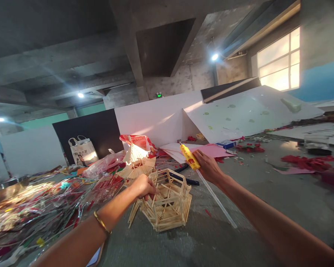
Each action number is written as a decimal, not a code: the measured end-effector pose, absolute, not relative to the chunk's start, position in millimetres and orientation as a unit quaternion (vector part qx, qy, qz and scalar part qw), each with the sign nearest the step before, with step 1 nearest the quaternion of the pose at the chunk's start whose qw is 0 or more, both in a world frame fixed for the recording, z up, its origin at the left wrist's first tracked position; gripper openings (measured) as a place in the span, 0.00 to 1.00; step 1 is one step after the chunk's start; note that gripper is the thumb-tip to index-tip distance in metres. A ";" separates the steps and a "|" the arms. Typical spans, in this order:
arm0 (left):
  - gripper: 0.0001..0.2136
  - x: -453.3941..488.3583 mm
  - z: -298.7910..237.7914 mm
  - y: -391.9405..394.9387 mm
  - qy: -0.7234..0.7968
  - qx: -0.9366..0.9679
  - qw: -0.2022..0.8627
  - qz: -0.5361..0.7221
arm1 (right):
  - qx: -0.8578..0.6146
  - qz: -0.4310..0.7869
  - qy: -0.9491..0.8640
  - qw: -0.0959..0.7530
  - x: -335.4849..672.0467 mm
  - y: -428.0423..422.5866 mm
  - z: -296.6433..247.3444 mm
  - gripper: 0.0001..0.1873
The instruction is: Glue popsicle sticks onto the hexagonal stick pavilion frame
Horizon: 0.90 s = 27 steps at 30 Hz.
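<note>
My left hand (144, 186) is closed on the upper left edge of a hexagonal frame of wooden sticks (167, 202), which rests tilted on the grey table. A gold bangle (101, 222) sits on that wrist. My right hand (207, 167) is wrapped round a yellow glue gun (189, 157), nozzle pointing up and left, with a long clear glue stick (215, 198) trailing from its back toward me. The gun hovers just beyond the frame's far right edge. A second stick structure (136, 165) stands behind the frame.
Crumpled cellophane and coloured scraps (36, 204) cover the left of the table. A white tote bag (82, 151), red plastic bag (136, 141) and pink paper (208, 150) lie at the back. White boards (239, 111) lean behind. Red paper pieces (306, 161) lie right.
</note>
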<state>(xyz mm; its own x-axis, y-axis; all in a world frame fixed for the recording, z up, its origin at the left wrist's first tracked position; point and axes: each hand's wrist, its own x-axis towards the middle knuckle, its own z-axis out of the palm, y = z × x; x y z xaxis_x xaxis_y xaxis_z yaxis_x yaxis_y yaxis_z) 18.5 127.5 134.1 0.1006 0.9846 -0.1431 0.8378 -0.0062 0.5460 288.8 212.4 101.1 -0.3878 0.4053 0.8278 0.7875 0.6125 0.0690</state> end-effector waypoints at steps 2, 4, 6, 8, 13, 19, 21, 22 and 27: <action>0.13 18.2 133.7 127.8 0.654 0.696 0.260 0.143 | -0.377 -0.229 -0.799 0.408 288.6 211.8 101.4 0.05; 0.13 18.8 134.0 127.4 0.654 0.695 0.261 0.145 | -0.379 -0.227 -0.800 0.407 288.4 211.4 101.6 0.05; 0.14 20.2 134.9 126.4 0.654 0.695 0.262 0.146 | -0.380 -0.228 -0.799 0.406 288.3 211.4 101.7 0.05; 0.14 21.9 136.1 124.9 0.653 0.695 0.264 0.145 | -0.382 -0.229 -0.799 0.404 288.4 211.4 101.8 0.05; 0.13 25.6 138.0 122.7 0.651 0.693 0.272 0.144 | -0.384 -0.229 -0.799 0.402 289.1 211.7 101.8 0.05; 0.13 25.7 137.3 123.7 0.651 0.695 0.272 0.141 | -0.376 -0.222 -0.797 0.417 290.1 212.5 100.6 0.05; 0.12 25.3 136.8 123.9 0.649 0.697 0.271 0.140 | -0.379 -0.220 -0.797 0.417 290.0 212.1 100.8 0.05; 0.12 25.2 136.5 123.9 0.648 0.699 0.270 0.139 | -0.381 -0.220 -0.797 0.414 289.8 211.7 101.1 0.05; 0.14 24.6 135.1 124.7 0.649 0.701 0.261 0.139 | -0.401 -0.214 -0.798 0.395 289.0 208.4 103.5 0.04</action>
